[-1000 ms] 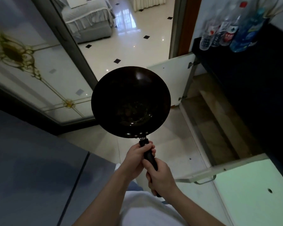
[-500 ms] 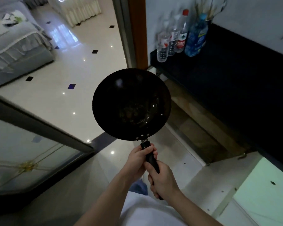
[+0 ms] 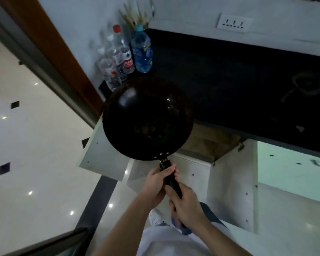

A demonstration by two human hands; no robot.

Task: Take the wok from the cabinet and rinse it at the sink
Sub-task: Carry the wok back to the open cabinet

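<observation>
I take the dark counter as the landmark. It runs along the wall, and no sink shows anywhere on its visible length, so I judge the rinse step not yet begun; the sink must lie outside this view.

Below the counter's front edge the cabinet stands open, its white door swung outward toward the floor side. I judge the wok has been drawn from there, since the opening looks bare where it is visible.

The wok is held in the air just in front of the counter's edge, bowl facing up and roughly level, overlapping the counter's near corner in view. I judge two hands are used because the bowl's weight sits far out from the handle.

At the counter's far corner stand several plastic bottles, well apart from the wok.

Grip state: the left hand is clamped round the handle close to the bowl, fingers wrapped over it. The right hand is clamped on the handle's rear end, touching the left hand.
</observation>
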